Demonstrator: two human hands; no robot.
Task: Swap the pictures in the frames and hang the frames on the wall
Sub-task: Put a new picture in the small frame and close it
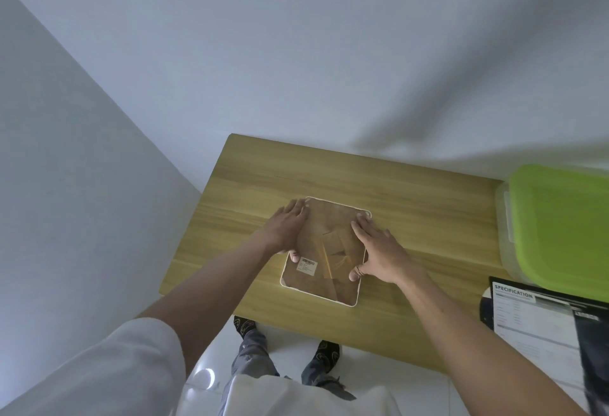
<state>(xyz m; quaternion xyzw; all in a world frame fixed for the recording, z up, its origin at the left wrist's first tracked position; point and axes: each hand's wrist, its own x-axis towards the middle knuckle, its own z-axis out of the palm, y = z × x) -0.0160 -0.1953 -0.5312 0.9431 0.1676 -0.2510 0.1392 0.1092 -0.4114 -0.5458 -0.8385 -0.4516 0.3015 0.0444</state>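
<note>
The white-rimmed picture frame (324, 250) lies face down, brown backing up, mid-way across the light wooden desk (412, 217). My left hand (286, 226) and right hand (379, 249) press flat, fingers straight, on its 2 side edges. A green-lidded plastic box (560, 224) sits well right of the frame.

The one word that can be read is "SPECIFICATION", printed in capitals at the head of a white sheet (540, 320) lying at the right near edge of the scene; the lines of smaller print beneath it are too blurred to make out. A small white barcode sticker (306, 265) sits on the brown back of the frame (324, 250) on the table; its print is too small to read.
</note>
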